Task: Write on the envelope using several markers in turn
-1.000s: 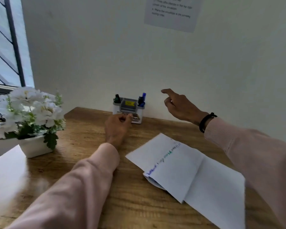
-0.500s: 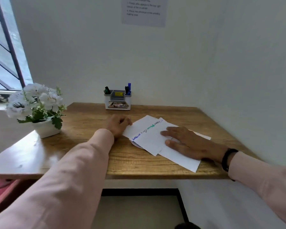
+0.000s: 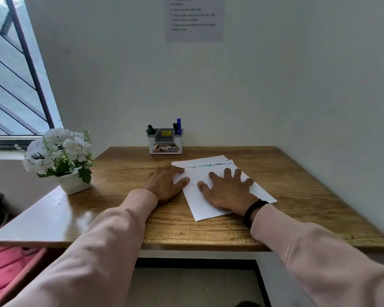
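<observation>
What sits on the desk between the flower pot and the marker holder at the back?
Nothing: in the head view, only bare wooden desk lies between the flower pot and the marker holder.

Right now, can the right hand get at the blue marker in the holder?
Probably yes. The right hand lies flat on the envelope, holding nothing, and the bare table between it and the blue marker in the holder leaves the way free.

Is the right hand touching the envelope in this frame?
Touching. The head view shows the right hand lying flat with spread fingers on the white envelope, no gap under the palm.
</observation>
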Tool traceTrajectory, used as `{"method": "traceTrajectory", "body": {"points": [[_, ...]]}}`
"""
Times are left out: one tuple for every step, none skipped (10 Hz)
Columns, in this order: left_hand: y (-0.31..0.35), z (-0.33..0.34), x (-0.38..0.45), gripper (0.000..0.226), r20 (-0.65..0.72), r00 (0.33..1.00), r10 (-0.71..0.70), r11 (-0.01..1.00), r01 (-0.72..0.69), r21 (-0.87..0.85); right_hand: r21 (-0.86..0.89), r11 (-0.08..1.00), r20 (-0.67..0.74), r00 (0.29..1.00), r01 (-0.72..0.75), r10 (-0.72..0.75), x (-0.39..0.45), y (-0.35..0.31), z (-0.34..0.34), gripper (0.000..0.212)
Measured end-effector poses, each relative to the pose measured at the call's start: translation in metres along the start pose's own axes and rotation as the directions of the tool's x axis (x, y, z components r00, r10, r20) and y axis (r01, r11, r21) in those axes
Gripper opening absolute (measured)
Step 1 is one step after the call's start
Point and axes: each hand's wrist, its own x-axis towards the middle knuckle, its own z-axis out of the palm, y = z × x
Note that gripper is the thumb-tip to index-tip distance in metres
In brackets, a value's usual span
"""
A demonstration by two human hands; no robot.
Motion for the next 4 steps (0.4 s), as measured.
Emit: {"method": "traceTrajectory", "body": {"points": [[0.0,0.001,0.003,0.059,0.0,1.0,-0.007,1.0,0.007,0.012,0.022,0.999,-0.051,0.998,0.049,-0.047,0.008,0.015,-0.008,0.077],[0.001,-0.002,0.008,0.059,-0.018,1.0,-0.019,1.0,0.019,-0.023,0.131,0.986,-0.185,0.98,0.099,-0.074,0.022,0.037,-0.023,0.069],[-0.002,-0.004,0.014,0.042,-0.163,0.986,-0.041,0.98,0.008,-0.196,0.289,0.919,-0.364,0.919,0.269,-0.155,0.048,0.062,-0.035,0.054],[-0.011,-0.01,0.033,0.047,-0.311,0.939,-0.145,0.961,0.06,-0.269,0.335,0.875,-0.414,0.889,0.349,-0.196,0.078,0.086,-0.045,0.051]]}}
